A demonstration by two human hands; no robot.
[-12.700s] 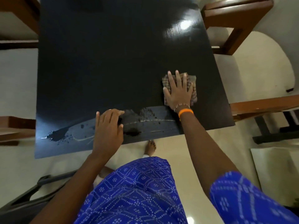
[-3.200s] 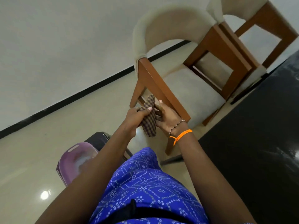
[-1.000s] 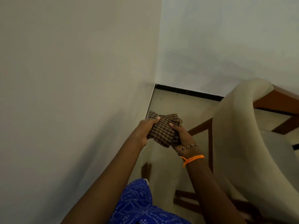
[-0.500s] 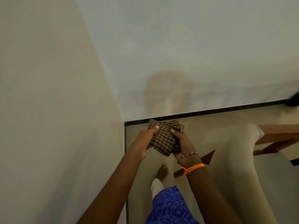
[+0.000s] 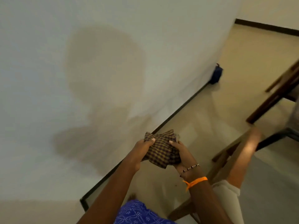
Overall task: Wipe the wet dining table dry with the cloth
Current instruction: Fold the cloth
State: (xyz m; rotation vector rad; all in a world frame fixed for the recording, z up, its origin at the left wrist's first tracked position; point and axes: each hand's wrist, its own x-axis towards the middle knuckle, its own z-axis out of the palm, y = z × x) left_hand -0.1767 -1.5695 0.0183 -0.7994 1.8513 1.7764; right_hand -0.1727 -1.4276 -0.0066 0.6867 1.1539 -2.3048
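Both hands clutch a bunched brown checked cloth [image 5: 159, 150] just below the middle of the frame. The left hand [image 5: 142, 153] grips its left side, with the fingertips curled over the upper edge, and the right hand [image 5: 181, 153] grips the right side, its thumb pressed into the fabric. The cloth is crumpled into a loose wad between the two palms and is held up in the air, above the floor, touching nothing else. On the right wrist sit a beaded bracelet [image 5: 191, 168] and, just below it, an orange thread band [image 5: 195, 181]. Both bare forearms run down to the lower edge of the frame, where a patch of blue patterned clothing [image 5: 137, 213] shows. Behind the hands a pale wall [image 5: 64, 78] fills the left and upper part of the frame, carrying a soft shadow of the person. A dark skirting strip [image 5: 169, 117] runs diagonally along its base, meeting the beige floor [image 5: 234, 70]. At the lower right stands a chair [image 5: 233, 167], blurred, with a wooden frame and pale padding. Dark wooden furniture legs [image 5: 271, 101] cross the right edge. Against the wall in the upper right lies a small dark blue object [image 5: 216, 75], too blurred to identify.
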